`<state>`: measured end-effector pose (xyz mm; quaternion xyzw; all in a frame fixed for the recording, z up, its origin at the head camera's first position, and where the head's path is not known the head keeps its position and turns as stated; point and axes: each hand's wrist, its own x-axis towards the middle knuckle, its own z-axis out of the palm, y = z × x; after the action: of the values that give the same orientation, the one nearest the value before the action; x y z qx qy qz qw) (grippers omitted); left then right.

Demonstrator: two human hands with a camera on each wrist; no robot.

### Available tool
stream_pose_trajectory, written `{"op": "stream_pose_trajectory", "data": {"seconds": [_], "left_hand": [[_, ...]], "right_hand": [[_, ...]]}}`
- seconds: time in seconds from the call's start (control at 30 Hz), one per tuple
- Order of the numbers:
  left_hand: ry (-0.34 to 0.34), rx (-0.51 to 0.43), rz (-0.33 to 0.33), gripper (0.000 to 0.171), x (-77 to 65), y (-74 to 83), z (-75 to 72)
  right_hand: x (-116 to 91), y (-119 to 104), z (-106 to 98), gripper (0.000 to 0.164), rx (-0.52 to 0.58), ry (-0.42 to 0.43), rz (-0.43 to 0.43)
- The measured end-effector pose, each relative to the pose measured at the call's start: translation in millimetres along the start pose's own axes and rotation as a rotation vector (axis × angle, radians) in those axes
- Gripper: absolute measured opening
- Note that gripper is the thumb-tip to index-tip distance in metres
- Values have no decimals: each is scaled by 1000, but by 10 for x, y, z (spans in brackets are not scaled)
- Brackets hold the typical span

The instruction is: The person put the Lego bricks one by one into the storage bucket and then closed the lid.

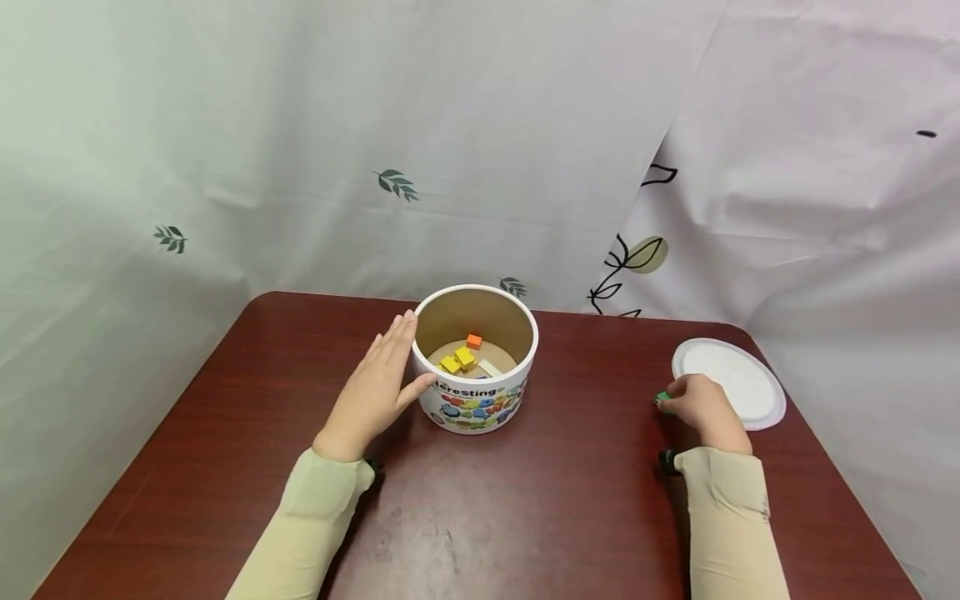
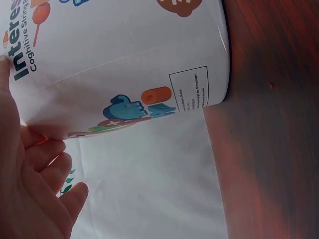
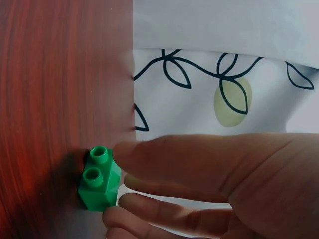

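A round white tub (image 1: pixel 474 402) with colourful print stands at the middle of the dark red table (image 1: pixel 540 508). Inside it lie yellow blocks (image 1: pixel 458 361), an orange block (image 1: pixel 474 340) and a pale piece. My left hand (image 1: pixel 378 383) lies flat against the tub's left side, fingers straight and thumb on its front; the left wrist view shows the same hand (image 2: pixel 35 189) beside the tub wall (image 2: pixel 124 50). My right hand (image 1: pixel 701 406) rests on the table at the right and pinches a small green studded brick (image 1: pixel 663 399) between thumb and fingers (image 3: pixel 164 159), with the brick (image 3: pixel 98 179) on the table.
A round white lid (image 1: pixel 738 379) lies on the table just behind and to the right of my right hand. White cloth with leaf prints hangs behind and on both sides of the table. The table's right edge runs close to the lid.
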<state>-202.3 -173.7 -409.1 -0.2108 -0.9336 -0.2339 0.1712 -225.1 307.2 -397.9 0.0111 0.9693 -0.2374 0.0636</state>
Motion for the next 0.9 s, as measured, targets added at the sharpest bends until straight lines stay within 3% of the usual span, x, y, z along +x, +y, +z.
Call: {"op": "stream_pose_trajectory", "data": {"seconds": [0.47, 0.9], "left_hand": [[6, -1, 10, 89, 11, -25, 23], [-3, -5, 3, 89, 12, -13, 4]], "right_hand": [[39, -29, 101, 17, -25, -4, -3], [50, -57, 147, 17, -32, 16, -41]]}}
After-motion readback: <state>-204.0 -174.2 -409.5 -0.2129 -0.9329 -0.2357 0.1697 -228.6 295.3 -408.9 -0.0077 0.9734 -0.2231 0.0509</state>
